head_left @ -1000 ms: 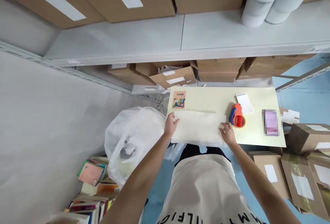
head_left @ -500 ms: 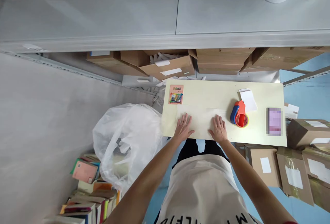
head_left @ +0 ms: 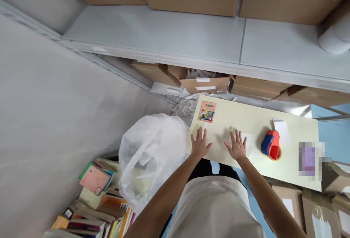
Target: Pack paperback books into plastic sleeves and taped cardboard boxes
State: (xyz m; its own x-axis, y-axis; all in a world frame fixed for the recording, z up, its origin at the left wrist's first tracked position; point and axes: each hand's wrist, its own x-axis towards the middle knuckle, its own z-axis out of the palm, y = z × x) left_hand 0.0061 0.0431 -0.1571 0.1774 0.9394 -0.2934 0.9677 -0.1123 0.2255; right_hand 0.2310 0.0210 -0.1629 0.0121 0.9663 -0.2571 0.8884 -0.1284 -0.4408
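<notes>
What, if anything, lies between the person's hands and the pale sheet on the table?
Nothing visible. The left hand and right hand rest flat, fingers spread, directly on the pale sheet. The tape dispenser stands apart to the right and the picture card lies beyond the left hand.

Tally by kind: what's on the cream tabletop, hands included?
Bare hands, flat: 2, left hand, right hand
Pink picture card: 1
Red-and-blue plastic tape dispenser: 1
White paper slip: 1
Pale thin sheet: 1
Blurred purple item: 1
Total: 7
</notes>
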